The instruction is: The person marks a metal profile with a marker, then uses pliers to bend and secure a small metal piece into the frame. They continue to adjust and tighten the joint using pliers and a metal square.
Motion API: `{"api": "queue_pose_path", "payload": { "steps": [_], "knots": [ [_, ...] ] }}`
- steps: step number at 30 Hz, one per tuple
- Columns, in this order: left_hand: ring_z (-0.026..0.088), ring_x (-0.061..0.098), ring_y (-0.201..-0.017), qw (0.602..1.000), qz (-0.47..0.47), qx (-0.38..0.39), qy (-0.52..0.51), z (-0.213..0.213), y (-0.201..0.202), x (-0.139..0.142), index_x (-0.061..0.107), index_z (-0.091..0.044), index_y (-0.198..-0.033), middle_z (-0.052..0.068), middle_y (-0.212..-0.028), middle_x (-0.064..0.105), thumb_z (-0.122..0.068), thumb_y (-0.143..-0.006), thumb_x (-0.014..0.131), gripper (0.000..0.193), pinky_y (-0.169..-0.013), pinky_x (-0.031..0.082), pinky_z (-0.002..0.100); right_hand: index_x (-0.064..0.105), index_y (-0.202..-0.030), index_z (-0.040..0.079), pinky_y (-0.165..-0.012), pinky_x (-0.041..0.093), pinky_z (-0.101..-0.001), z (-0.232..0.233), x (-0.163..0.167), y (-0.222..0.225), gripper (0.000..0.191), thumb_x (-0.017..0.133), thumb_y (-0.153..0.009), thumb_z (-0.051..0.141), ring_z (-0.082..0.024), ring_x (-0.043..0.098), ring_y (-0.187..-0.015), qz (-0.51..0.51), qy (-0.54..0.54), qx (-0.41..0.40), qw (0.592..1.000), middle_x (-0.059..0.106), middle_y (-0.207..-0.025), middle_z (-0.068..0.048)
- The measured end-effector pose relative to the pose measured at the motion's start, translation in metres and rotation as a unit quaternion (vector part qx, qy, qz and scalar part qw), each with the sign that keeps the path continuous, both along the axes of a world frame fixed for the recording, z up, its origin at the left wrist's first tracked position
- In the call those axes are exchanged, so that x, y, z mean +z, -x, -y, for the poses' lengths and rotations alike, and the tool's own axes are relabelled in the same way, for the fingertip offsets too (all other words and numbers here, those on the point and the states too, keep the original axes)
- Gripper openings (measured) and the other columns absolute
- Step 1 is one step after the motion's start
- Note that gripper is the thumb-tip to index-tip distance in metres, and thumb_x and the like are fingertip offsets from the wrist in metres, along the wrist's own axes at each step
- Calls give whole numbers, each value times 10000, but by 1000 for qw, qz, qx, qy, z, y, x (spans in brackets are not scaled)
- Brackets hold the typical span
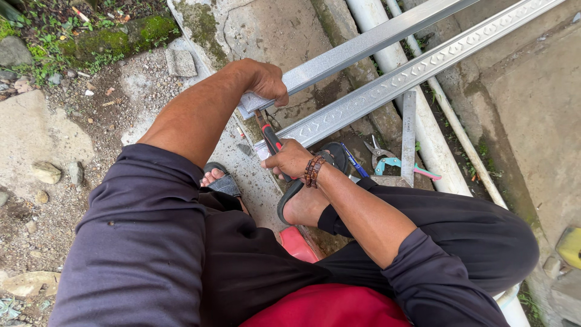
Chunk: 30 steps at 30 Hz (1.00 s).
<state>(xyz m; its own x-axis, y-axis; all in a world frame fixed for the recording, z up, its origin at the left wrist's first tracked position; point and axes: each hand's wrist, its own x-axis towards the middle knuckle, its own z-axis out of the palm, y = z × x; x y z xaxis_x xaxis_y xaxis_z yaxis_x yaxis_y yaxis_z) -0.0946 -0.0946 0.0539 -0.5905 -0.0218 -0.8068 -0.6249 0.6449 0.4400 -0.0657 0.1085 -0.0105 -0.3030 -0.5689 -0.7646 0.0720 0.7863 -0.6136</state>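
Outdoor cracked concrete slab (272, 30): left hand (266, 82) clamps down on the plain steel channel (363, 45) to steady its near end, right hand (289, 158) fisted around red-handled snips (269, 136) at the embossed channel (411, 72), spare snips (387, 158) parked nearby.

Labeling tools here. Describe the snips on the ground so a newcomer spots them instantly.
Start from the two long silver metal channels running diagonally across the concrete. Just below the patterned one, right of the person's right hand, lie the snips: bare steel blades, teal and pink handles, beside a blue pen.
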Motion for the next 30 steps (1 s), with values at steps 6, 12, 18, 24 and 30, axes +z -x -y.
{"api": "queue_pose_path", "payload": {
  "steps": [6, 12, 18, 24, 30],
  "knots": [
    [373, 712, -1026, 1000, 3, 12, -3, 1, -2, 2, 702, 3, -1207, 239, -1207, 691, -194, -708, 687, 537, -794, 587, 574, 622, -976, -37, -423, 488, -300, -13, -20, -9, 188, 669, -820, 56, -118, 581, -469, 11, 43, -67, 997, 611, -611, -39],
    [366, 746, -1001, 1000, -1, 8, -29, 5, 0, 0, 745, 33, -1175, 241, -1169, 723, -197, -670, 680, 559, -765, 607, 542, 630, -1057, -24, -424, 479, -313, -21, -24, -14, 233, 623, -839, 56, -120, 566, -460, -39, 59, -44, 997, 584, -593, -32],
    [349, 709, -1048, 999, 0, 28, -19, 7, -2, -4, 646, -31, -1278, 234, -1222, 688, -210, -709, 669, 597, -783, 566, 577, 497, -1187, 34, -484, 576, -324, -2, -3, -12, 397, 640, -819, 73, -137, 679, -573, -50, 20, -58, 997, 646, -715, -31],
    [370, 707, -1049, 999, 0, 32, -10, 10, 1, -4, 677, -15, -1259, 214, -1231, 682, -192, -698, 671, 588, -788, 585, 575, 682, -941, -46, -512, 555, -318, 7, 19, -5, 247, 672, -841, 180, -159, 691, -605, -17, -11, -42, 999, 682, -731, -77],
    [357, 715, -993, 1000, -3, 17, -12, 9, 1, -9, 692, -2, -1238, 220, -1178, 707, -210, -700, 670, 578, -775, 581, 566, 751, -895, 40, -584, 495, -332, 9, 17, -19, 212, 689, -809, 224, -157, 630, -633, -54, -6, -14, 998, 678, -726, -76]
  ]
}}
